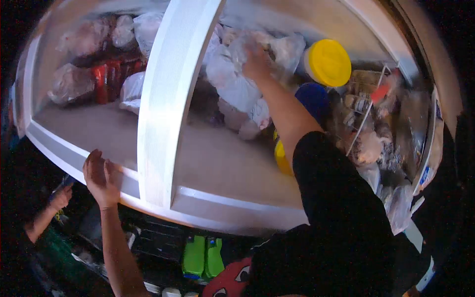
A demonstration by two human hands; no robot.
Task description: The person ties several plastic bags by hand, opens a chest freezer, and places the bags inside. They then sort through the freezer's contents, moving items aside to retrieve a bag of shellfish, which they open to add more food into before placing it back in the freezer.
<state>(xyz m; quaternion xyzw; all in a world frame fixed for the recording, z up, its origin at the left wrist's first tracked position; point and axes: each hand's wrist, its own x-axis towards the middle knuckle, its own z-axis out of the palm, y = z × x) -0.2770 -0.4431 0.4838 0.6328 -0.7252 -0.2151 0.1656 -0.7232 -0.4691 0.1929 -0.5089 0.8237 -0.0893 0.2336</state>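
Observation:
My left hand [101,178] rests on the white front rim [59,148] of a chest freezer, its fingers stretched over the edge and apart. My right hand [257,62] reaches deep inside, in among white plastic bags [235,81] heaped behind the white centre bar [166,99]. Its fingers are blurred and partly lost against the bags, so I cannot tell if they grip one. Just right of this hand stands a tub with a yellow lid [329,63], and a blue round lid [312,101] shows beside my forearm.
Left of the bar lie bagged goods [71,84] and red bottles or packs [106,79]. A wire basket [365,116] with wrapped food is at the right. Below the rim are green containers [203,257]. Another person's hand [60,198] is at lower left.

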